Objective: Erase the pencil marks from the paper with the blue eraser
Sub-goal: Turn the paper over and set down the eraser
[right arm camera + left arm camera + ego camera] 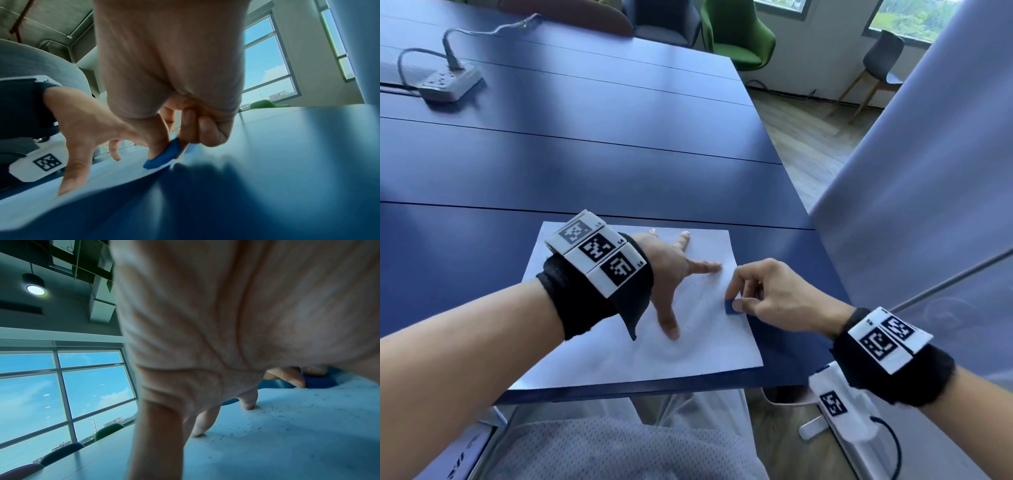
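I have my left hand [671, 274] spread flat on the paper [619, 356], fingers straight and splayed, gripping nothing. I judge it is there to pin the sheet so it cannot slide or wrinkle under the rubbing. My right hand [774, 294] pinches the eraser [731, 307] between thumb and fingertips, tilted so one end bears on the sheet near its right edge, just beside my left index finger; the tilt likely concentrates pressure on a small spot. The paper lies at the near edge of the table [585, 164]. The eraser is a small, flat blue piece with rounded ends. Dark crumbs [273, 417] speckle the sheet in the left wrist view; any remaining pencil marks are too faint to make out.
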Motion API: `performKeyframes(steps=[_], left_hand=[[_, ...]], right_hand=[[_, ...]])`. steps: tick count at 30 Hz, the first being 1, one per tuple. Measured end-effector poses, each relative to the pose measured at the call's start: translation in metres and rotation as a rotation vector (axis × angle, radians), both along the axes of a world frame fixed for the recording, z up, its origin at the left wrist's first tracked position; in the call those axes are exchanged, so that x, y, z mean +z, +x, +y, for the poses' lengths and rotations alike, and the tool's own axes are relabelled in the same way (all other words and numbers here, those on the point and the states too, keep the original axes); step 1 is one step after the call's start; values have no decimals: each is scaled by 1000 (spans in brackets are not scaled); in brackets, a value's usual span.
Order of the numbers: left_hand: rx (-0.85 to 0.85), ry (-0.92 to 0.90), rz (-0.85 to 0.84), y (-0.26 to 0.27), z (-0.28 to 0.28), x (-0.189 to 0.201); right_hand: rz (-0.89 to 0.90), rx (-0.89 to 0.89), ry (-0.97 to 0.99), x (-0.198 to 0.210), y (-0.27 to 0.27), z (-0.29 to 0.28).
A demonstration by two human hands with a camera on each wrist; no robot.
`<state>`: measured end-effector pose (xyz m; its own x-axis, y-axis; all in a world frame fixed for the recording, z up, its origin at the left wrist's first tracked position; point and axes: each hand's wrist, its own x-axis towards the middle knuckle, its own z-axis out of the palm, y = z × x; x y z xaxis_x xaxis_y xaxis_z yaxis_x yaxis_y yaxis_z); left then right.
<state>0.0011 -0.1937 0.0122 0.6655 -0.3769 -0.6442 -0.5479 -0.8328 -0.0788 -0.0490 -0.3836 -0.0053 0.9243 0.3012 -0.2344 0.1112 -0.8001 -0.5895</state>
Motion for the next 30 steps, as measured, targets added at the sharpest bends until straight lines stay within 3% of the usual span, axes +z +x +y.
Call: performKeyframes(steps=[6, 10, 14, 18, 20, 23, 25, 27, 30], left_hand=[[0, 7, 3, 0, -1, 1], [0, 10, 7, 0, -1, 2], [-7, -3, -6, -1, 2, 0], [7, -36, -7, 0, 6, 1], [9, -52, -7, -1, 8, 2], [11, -71, -21, -2, 10, 4], [15, -78, -30, -2, 11, 3], [23, -82, -35, -1, 12, 3], [27, -86, -40, -1, 13, 2]], right_hand=[[147, 130, -47, 6, -26, -3], [8, -44, 29, -1, -8, -3], [120, 42, -5, 2, -16, -8], [-59, -189, 1, 2, 1, -31], [-67, -258, -26, -1, 9, -40], [-44, -237, -172, -3, 15, -41], [-147, -227, -329, 1, 21, -31], [-237, -245, -337, 6, 31, -17], [-178, -243, -318, 5, 43, 7]])
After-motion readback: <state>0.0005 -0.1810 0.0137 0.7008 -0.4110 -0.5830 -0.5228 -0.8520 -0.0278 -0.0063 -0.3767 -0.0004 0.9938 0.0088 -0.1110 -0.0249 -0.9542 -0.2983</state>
